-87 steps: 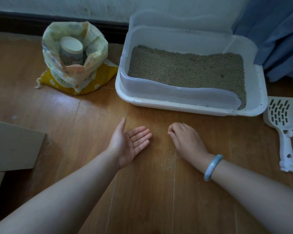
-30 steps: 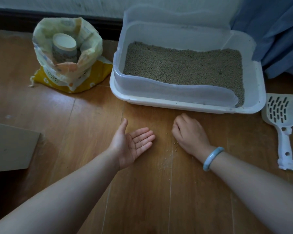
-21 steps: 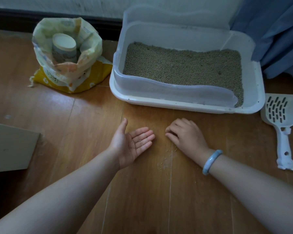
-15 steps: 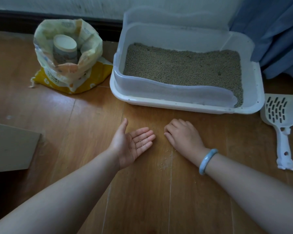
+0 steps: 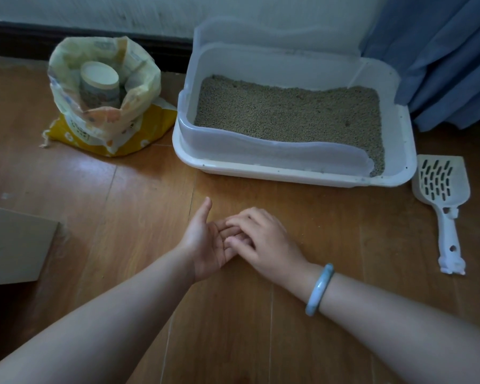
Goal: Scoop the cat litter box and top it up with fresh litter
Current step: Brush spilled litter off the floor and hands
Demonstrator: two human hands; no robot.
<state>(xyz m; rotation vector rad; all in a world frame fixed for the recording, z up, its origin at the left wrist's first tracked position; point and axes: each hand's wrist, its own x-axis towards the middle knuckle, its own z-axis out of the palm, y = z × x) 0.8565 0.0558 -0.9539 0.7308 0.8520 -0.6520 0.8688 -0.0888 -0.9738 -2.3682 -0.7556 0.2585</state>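
**Wooden floor (image 5: 233,342) under a pale wall (image 5: 122,12), two hands met in the middle**

Nearest the camera, both forearms run in from the lower edge, which cuts them off. One pale blue bangle (image 5: 319,289) sits on the right wrist. The left hand (image 5: 205,242) lies open, palm up, with the thumb raised. The right hand (image 5: 266,239) is palm down, and its loosely bent fingers rest across the left hand's fingers. Whatever lies beneath them is hidden.

At the left edge is one flat piece of cardboard (image 5: 14,245), cut off by the frame.

Further off, to the right, one white slotted scoop (image 5: 441,195) lies flat on the floor with its handle towards the person. It sits just beside the front right corner of the litter box (image 5: 288,176); whether they touch is unclear.

The single litter box stands past the hands. It is a white tray with a translucent guard, high at the back and dipping low at the front right. Grey-tan litter (image 5: 288,115) covers its bottom. One small dark speck in it is too small to make out.

Left of the box stands one open bag (image 5: 106,128), its print too blurred to read. One cup (image 5: 100,81) stands inside with a flat pale disc uppermost. The bag's folds hide what else it holds.

Behind is a dark skirting board (image 5: 67,34). A blue curtain (image 5: 441,51) is cut off at the top right.
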